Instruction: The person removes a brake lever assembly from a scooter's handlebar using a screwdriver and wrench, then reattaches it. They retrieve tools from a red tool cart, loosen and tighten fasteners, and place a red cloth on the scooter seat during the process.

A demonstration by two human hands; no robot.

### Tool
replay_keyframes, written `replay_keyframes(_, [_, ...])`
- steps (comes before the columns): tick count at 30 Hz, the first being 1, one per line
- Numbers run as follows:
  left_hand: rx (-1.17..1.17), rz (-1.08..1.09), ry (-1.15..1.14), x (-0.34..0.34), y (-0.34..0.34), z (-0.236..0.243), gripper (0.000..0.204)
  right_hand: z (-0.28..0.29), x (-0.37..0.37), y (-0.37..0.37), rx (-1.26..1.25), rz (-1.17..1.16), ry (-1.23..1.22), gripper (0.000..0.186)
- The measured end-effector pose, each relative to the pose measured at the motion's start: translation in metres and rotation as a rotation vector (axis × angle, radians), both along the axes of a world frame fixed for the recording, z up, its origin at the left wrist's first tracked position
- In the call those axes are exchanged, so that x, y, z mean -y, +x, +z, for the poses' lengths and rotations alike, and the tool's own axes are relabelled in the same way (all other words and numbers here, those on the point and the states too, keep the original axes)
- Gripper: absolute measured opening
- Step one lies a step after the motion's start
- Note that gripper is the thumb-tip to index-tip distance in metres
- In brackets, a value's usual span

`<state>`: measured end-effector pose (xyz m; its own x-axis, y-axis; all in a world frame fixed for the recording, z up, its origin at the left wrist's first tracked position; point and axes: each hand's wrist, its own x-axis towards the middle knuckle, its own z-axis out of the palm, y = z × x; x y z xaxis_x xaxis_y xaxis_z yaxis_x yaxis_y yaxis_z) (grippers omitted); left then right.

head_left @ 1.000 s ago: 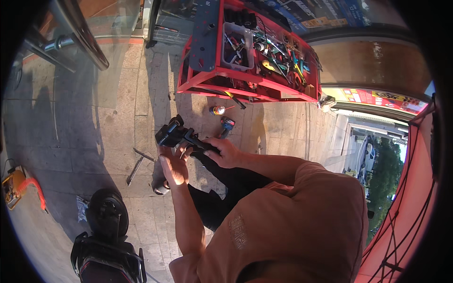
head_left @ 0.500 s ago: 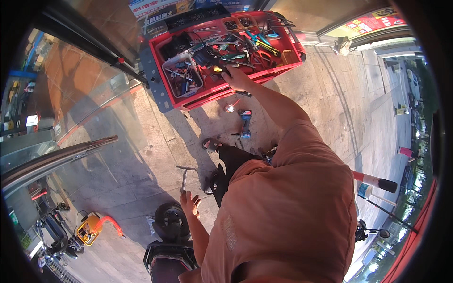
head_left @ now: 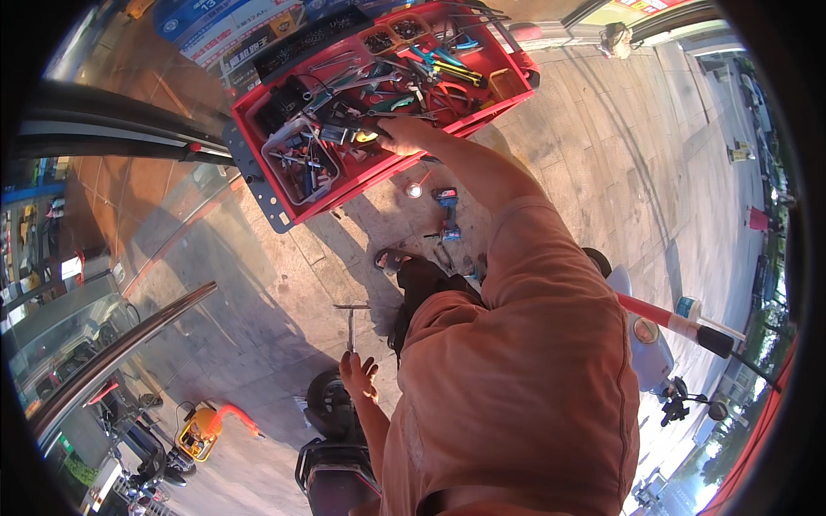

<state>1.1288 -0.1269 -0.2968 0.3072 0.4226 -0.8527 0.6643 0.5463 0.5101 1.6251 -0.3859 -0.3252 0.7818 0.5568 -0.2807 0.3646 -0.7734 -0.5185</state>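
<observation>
My left hand (head_left: pixel 358 378) is closed round the lower end of a T-handle wrench (head_left: pixel 351 328), its crossbar pointing away from me over the pavement. At the far side, my right hand (head_left: pixel 408 136) reaches into a red tool drawer (head_left: pixel 351 191). Its fingers curl down among the tools, and what they grip is hidden. Just left of the fingertips lies a yellow-and-black tool end (head_left: pixel 365 136). Around it are wrenches (head_left: pixel 372 79), yellow-handled pliers (head_left: pixel 460 72) and an orange-handled tool (head_left: pixel 453 91). A pale tray (head_left: pixel 334 162) of small tools sits at the drawer's left end.
Below the drawer, a blue cordless drill (head_left: pixel 447 215) and a lit lamp (head_left: pixel 415 190) stand on the pavement. A black scooter (head_left: pixel 340 456) is close beside my left forearm. Farther left are a metal handrail (head_left: pixel 129 342) and a yellow machine (head_left: pixel 200 423) with an orange hose.
The view has shifted, so the drawer sits farther left and higher. My right hand has moved left and deeper among the tools. My left hand still holds the T-handle wrench.
</observation>
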Motion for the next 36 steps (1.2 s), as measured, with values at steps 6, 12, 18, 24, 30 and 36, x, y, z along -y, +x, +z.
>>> replay_keyframes(6, [-0.038,0.001,0.035,-0.001,0.015,0.007,0.035,-0.003,0.013,-0.01,-0.012,-0.054,-0.009,0.03])
replay_keyframes(12, [-0.068,-0.05,-0.006,-0.007,0.013,0.015,0.053,-0.006,0.03,0.011,0.205,-0.349,0.304,0.022])
replay_keyframes(18, [-0.092,0.015,0.042,0.006,-0.003,0.023,0.048,-0.017,0.009,0.099,0.484,-0.396,0.221,0.02])
replay_keyframes(24, [-0.242,0.101,0.066,0.007,-0.039,0.034,0.052,-0.002,0.014,0.094,0.136,-0.106,-0.137,0.021])
replay_keyframes(30, [-0.324,0.192,0.041,0.008,-0.08,0.028,0.047,0.022,0.032,0.057,0.015,-0.025,-0.545,0.025])
replay_keyframes(36, [-0.28,0.194,0.075,0.001,-0.08,0.029,0.049,0.013,0.047,0.047,0.204,-0.043,-0.364,0.02])
